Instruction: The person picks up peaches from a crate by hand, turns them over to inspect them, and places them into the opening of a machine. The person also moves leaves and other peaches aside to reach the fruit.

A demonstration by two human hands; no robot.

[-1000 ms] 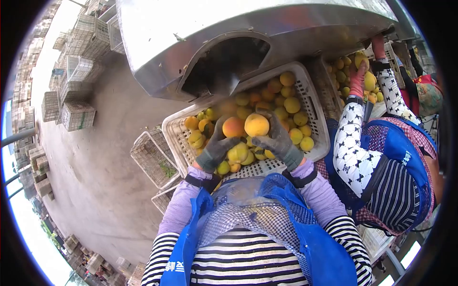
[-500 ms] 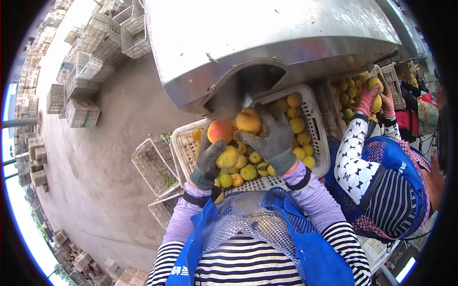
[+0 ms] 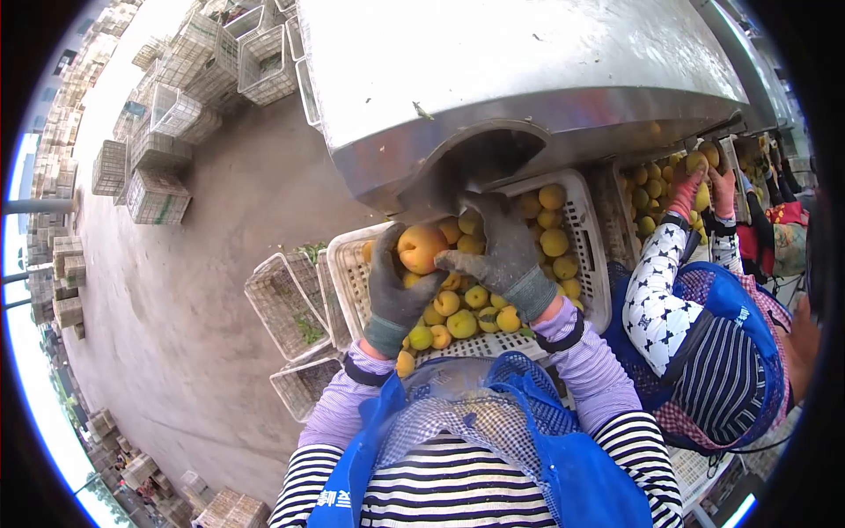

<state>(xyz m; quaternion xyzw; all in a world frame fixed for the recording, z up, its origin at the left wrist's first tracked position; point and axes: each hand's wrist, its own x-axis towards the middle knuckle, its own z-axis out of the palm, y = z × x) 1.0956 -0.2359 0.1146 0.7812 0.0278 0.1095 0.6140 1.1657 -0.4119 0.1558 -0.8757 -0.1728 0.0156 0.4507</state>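
Note:
A large orange-yellow peach sits in my left hand, gloved in dark grey, its fingers curled round the fruit's left and lower side. My right hand, in a matching glove, is spread over the fruit just to the right. Its thumb tip reaches the peach's right edge, and its fingers stretch up towards the chute mouth, partly blurred. Beneath both hands is a white plastic crate holding many yellow and greenish peaches. Some fruit is hidden under the gloves.
A metal machine with a dark chute opening overhangs the crate's far side. Wire-sided crates stand at left, with stacked crates farther off. At right, a co-worker handles fruit over another crate.
The view has shifted slightly. My hands have come closer together; two large peaches showed between them before, one now. The yellow-green peach by my left thumb is no longer visible there.

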